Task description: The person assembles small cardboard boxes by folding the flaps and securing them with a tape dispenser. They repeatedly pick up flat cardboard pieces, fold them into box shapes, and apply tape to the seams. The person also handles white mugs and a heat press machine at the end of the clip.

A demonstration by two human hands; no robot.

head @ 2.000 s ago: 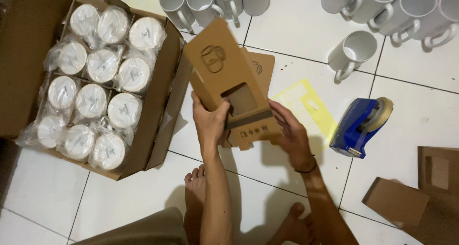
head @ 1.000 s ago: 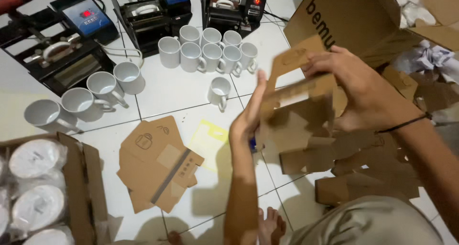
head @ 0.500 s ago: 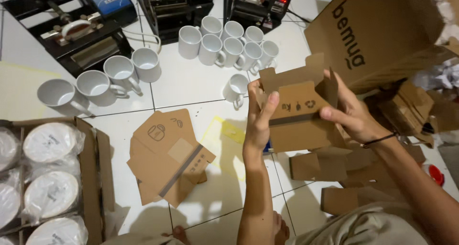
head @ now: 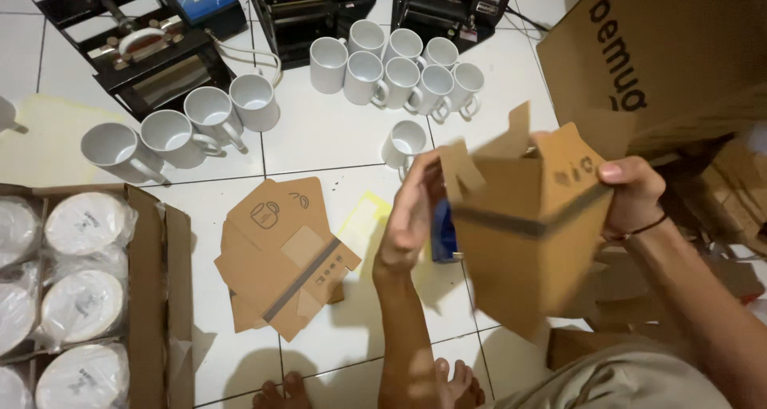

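Head view: both hands, left hand point(head: 411, 217) and right hand point(head: 633, 193), pinch a folded cardboard mug box point(head: 531, 217) right of the flat cardboard blanks point(head: 280, 257).

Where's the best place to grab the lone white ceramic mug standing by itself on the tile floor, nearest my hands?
Probably the handle. The lone white ceramic mug stands upright, mouth up, apart from the cluster of white mugs, and its handle seems to point toward the person. Come from the near side with the left hand, the closer one, though it and the right hand now hold the brown cardboard box.
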